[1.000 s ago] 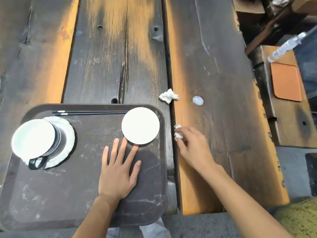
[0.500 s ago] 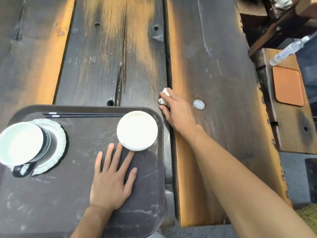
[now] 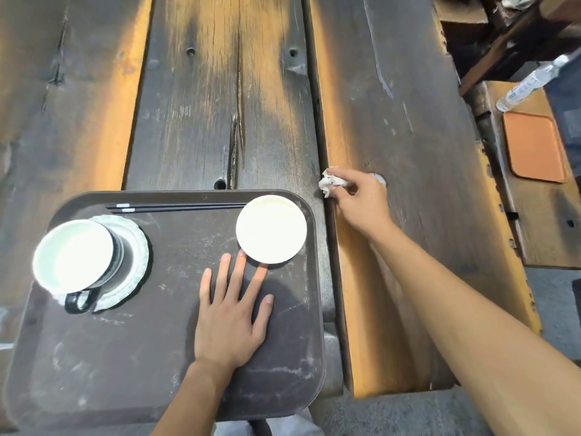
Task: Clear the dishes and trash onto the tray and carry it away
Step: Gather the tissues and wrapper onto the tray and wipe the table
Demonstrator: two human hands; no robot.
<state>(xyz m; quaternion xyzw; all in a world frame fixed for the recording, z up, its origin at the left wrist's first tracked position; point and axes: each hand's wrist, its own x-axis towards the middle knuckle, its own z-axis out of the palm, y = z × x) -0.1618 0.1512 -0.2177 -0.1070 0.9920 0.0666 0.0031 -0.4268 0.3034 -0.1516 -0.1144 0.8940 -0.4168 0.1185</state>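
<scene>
I see my right hand (image 3: pixel 361 201) reaching over the dark, worn wooden plank table (image 3: pixel 220 105), its fingers pinched around crumpled white paper napkin scraps (image 3: pixel 333 183). The wad sticks out past the fingertips on the side toward the tray and sits above the seam between two planks, just beyond the tray's far right corner. A small whitish patch (image 3: pixel 379 177) on the plank peeks out just behind the knuckles; I cannot tell what it is.

My left hand (image 3: pixel 232 313) lies flat, palm down, fingers spread, on the bare floor of the scuffed dark brown rectangular plastic tray (image 3: pixel 94 372). It grips nothing; the tips of its longer fingers touch or nearly touch the edge of the small round white plate (image 3: pixel 271 228).

That plate sits in the tray's far right corner and looks empty. Along the tray's far edge lie black chopsticks (image 3: pixel 176 208), side by side, their tips pointing toward the plate. At the far left stands a pale green-white cup with a dark outside and a black handle (image 3: pixel 73 255), resting on a pale scalloped saucer (image 3: pixel 135 247); glare washes out the cup's inside, so I cannot say what is in it. The handle points toward me.

Off to the right, on a lower wooden bench (image 3: pixel 547 234), lie an orange rectangular mat (image 3: pixel 534 147) and a clear plastic bottle (image 3: pixel 531 81).
</scene>
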